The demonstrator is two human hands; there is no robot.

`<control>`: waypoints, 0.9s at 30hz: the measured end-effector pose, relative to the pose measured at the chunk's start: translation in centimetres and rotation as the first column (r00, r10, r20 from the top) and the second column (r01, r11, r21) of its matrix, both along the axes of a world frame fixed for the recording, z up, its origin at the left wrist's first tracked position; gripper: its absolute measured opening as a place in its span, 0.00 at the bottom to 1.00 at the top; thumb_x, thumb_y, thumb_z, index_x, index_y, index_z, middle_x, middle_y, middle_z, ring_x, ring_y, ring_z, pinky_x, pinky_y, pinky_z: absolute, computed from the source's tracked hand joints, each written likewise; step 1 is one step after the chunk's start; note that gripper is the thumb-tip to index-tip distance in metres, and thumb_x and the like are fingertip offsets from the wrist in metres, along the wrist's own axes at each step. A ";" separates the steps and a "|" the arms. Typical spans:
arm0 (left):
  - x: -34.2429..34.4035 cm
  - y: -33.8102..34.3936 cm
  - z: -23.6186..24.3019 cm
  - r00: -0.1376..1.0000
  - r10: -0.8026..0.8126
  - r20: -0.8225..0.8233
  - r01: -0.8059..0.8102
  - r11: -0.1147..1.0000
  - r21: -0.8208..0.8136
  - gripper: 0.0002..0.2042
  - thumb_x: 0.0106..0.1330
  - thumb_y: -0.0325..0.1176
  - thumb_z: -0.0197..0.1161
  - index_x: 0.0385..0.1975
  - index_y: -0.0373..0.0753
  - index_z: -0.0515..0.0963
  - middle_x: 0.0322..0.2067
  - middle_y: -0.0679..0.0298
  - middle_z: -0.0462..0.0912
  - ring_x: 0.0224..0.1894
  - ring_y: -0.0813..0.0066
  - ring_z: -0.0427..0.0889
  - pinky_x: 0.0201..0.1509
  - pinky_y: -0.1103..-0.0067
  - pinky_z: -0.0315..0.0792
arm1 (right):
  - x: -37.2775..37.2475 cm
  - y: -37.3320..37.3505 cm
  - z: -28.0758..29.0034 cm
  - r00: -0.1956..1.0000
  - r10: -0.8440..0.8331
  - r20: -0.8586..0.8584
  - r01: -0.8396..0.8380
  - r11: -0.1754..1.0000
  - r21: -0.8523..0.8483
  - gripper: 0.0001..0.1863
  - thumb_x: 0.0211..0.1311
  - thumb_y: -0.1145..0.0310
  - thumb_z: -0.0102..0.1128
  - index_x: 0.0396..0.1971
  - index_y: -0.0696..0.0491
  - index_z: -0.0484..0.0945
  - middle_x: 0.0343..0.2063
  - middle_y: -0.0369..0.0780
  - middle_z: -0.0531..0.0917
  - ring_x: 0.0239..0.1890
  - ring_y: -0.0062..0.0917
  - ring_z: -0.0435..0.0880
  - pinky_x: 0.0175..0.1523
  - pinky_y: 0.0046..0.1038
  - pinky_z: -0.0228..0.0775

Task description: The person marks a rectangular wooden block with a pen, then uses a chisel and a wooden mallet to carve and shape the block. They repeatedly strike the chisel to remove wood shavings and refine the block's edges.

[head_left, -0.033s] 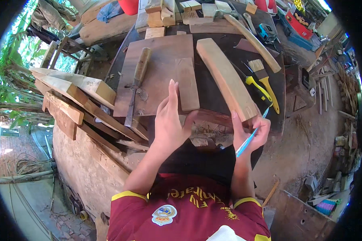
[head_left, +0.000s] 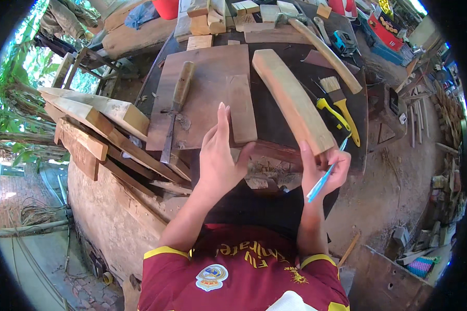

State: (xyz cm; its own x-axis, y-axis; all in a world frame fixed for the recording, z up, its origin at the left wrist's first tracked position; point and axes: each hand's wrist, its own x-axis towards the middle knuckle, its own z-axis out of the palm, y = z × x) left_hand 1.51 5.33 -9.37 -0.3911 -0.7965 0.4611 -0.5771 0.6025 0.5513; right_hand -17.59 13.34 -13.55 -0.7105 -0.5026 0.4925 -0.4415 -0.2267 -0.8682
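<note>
Slightly, the wooden block (head_left: 293, 98) has rolled since the earlier frame, its near end tipping a touch and shifting right, and the blue pen (head_left: 323, 184) has swung a little the same way; the left hand (head_left: 218, 155) looks unchanged. The block is over the right part of the table (head_left: 293, 59), between a flat wooden piece (head_left: 241, 109) and a paintbrush (head_left: 342, 106). Its long axis runs on a slant, the far end pointing away from the person and leftward, the near end in the right hand (head_left: 325, 173). That hand pinches the block and also holds the pen. The left hand is spread, holding nothing, beside the flat piece; whether they touch, I cannot tell.
</note>
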 end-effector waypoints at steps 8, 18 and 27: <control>-1.0 -0.2 -0.1 0.996 0.069 -0.052 -0.071 0.996 -0.046 0.39 0.51 0.31 0.73 0.65 0.29 0.65 0.41 0.45 0.83 0.46 0.49 0.83 0.55 0.65 0.74 | 1.9 -0.4 3.8 0.984 0.069 0.164 -0.018 0.954 -0.299 0.28 0.48 0.84 0.74 0.32 0.50 0.59 0.44 0.53 0.80 0.50 0.32 0.81 0.53 0.29 0.73; -0.8 0.1 0.1 0.997 0.066 -0.026 -0.067 0.998 -0.018 0.43 0.51 0.31 0.72 0.66 0.23 0.58 0.42 0.48 0.84 0.44 0.56 0.85 0.60 0.64 0.70 | 6.9 0.9 3.2 0.957 0.247 -0.153 -0.278 0.933 -0.229 0.29 0.42 0.79 0.79 0.22 0.55 0.57 0.45 0.69 0.77 0.54 0.54 0.80 0.56 0.42 0.77; -1.4 0.1 -0.6 0.989 0.144 -0.014 -0.145 0.983 -0.115 0.43 0.49 0.40 0.77 0.64 0.26 0.63 0.48 0.46 0.82 0.49 0.57 0.84 0.63 0.60 0.65 | 5.2 0.4 5.3 0.963 0.230 -0.138 -0.253 0.949 -0.189 0.30 0.52 0.84 0.70 0.33 0.50 0.51 0.59 0.68 0.66 0.62 0.52 0.72 0.60 0.43 0.75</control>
State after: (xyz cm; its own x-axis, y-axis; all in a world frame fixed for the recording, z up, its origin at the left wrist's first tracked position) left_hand 0.13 5.39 -9.97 -0.2726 -0.7857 0.5552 -0.6599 0.5727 0.4864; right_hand -12.38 13.70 -8.21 -0.5142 -0.5330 0.6719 -0.4439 -0.5049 -0.7403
